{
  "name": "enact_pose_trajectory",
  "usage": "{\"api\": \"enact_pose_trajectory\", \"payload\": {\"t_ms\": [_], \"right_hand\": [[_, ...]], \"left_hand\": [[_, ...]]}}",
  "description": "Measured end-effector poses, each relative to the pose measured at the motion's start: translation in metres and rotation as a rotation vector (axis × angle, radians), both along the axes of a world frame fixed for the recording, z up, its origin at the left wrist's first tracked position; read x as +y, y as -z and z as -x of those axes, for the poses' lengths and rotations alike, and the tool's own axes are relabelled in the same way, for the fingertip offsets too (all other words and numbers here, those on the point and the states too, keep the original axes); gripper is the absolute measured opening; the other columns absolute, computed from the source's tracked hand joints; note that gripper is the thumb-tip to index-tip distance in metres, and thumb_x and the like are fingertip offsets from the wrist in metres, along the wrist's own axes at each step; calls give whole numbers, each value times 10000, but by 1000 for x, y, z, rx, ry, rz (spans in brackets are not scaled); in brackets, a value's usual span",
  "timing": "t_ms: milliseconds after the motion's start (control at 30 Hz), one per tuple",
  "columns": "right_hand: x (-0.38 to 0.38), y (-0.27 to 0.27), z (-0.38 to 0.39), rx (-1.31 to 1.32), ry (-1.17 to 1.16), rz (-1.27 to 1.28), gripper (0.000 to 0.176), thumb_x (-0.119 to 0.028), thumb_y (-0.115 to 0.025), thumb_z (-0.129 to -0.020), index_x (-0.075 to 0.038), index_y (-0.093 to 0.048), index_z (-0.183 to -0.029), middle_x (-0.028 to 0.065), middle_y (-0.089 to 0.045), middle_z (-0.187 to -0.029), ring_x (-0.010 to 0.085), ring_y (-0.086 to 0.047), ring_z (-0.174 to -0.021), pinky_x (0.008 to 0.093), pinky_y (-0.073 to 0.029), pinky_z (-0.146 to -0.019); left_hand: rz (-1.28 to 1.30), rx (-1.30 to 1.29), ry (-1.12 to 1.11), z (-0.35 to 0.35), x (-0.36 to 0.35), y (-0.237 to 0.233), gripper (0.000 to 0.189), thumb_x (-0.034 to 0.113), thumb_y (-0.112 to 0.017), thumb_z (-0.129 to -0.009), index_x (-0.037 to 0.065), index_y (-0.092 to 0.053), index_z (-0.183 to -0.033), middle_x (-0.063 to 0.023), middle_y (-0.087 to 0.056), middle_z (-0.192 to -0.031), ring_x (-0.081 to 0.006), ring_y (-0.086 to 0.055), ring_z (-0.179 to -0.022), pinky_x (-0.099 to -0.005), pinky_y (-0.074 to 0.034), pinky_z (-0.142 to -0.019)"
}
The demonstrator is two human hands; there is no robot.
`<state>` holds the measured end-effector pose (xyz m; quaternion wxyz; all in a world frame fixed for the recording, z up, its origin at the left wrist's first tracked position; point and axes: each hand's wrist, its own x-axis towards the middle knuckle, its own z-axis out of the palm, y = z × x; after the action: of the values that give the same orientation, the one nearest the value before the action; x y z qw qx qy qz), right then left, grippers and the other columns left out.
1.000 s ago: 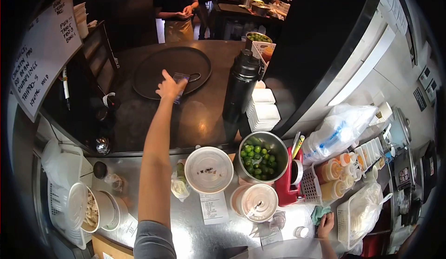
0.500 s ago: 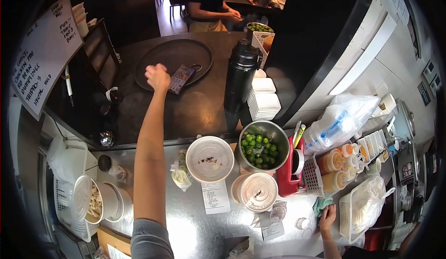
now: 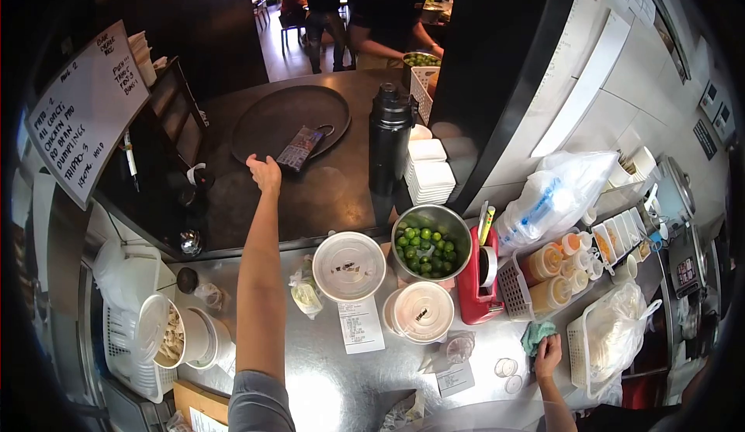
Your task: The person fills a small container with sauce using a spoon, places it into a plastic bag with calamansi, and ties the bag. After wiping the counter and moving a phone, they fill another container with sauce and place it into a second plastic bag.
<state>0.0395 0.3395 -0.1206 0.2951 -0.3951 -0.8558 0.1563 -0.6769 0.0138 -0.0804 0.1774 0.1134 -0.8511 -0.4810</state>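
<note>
Past a dark raised table [image 3: 326,211] lies a steel table [image 3: 318,347], on which a metal bowl [image 3: 434,216] of limes [image 3: 425,252] is set. The empty left hand [image 3: 265,173], its fingers loosely parted, is held at the near edge of a round black tray [image 3: 291,112], over whose rim a patterned rectangular item [image 3: 299,148] is laid. Far apart from it, a green cloth [image 3: 535,335] is touched by the right hand [image 3: 549,356] on the steel, though whether it is gripped cannot be told.
</note>
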Motion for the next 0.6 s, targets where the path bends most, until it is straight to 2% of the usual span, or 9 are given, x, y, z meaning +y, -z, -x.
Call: {"api": "enact_pose_trajectory", "payload": {"t_ms": [67, 100, 200, 267, 333, 400, 433, 533, 600], "right_hand": [[-2, -3, 2, 4, -3, -1, 248, -115, -484, -861, 21, -401, -671, 162, -348, -694, 303, -381, -596, 361, -323, -548], [-2, -5, 3, 7, -5, -3, 245, -115, -484, -860, 21, -404, -671, 162, -348, -694, 303, -380, -595, 361, -323, -547], [0, -3, 0, -40, 26, 9, 194, -124, -508, -836, 1, -459, -697, 165, -428, -726, 348, -464, -616, 389, -373, -549], [-1, -1, -1, -38, 24, -35, 170, -119, -520, -827, -5, -473, -709, 155, -435, -730, 336, -469, -611, 381, -374, -546], [-6, -10, 3, -1, 34, -59, 141, -107, -530, -814, -16, -490, -713, 135, -451, -731, 310, -480, -603, 370, -381, -547], [0, -2, -3, -11, 50, -13, 112, -105, -530, -803, -22, -521, -728, 131, -468, -730, 289, -506, -609, 350, -399, -558], [0, -3, -3, 9, 34, -43, 124, -117, -536, -800, -23, -521, -720, 132, -472, -729, 290, -511, -613, 352, -404, -563], [10, 9, -9, -66, 40, 36, 173, -197, -516, -826, -33, -528, -770, 159, -499, -821, 353, -525, -748, 407, -415, -625], [8, 5, -9, -55, 51, 66, 204, -236, -495, -852, -41, -526, -801, 164, -511, -855, 367, -534, -768, 428, -416, -649]], "left_hand": [[-159, -97, 15, -1, -1, 3, 511, 185, -491, -863, 84, -216, -1282, -254, -514, -1153, -441, -515, -1024, -498, -400, -886], [-67, -209, -19, -16, -3, -1, 524, 201, -450, -873, 76, -185, -1307, -239, -554, -1114, -426, -533, -1020, -509, -384, -896], [-35, 39, 190, -7, -32, 38, 569, 194, -438, -874, 76, -132, -1340, -200, -554, -1152, -361, -553, -1037, -437, -411, -889], [-490, -174, 266, 24, -52, 51, 644, 245, -497, -863, 79, -116, -1356, -216, -541, -1179, -282, -566, -1033, -392, -404, -901], [-502, -522, 478, 41, -92, 43, 765, 237, -566, -829, 92, -42, -1367, -122, -584, -1073, -199, -574, -921, -369, -446, -813], [-307, -403, 96, -52, -54, -42, 827, 220, -634, -780, 115, -59, -1365, -85, -543, -961, -172, -528, -818, -349, -464, -692], [-416, -193, 143, -35, -70, -13, 804, 216, -675, -745, 148, -142, -1344, -76, -480, -922, -177, -492, -773, -347, -453, -601], [-386, 193, 388, -165, -63, -78, 741, 129, -635, -796, 150, -160, -1365, -105, -452, -1103, -177, -466, -985, -336, -420, -797], [-375, 291, 579, -287, -54, -123, 653, 78, -596, -830, 119, -220, -1363, -122, -409, -1229, -193, -414, -1118, -340, -358, -924]]}}
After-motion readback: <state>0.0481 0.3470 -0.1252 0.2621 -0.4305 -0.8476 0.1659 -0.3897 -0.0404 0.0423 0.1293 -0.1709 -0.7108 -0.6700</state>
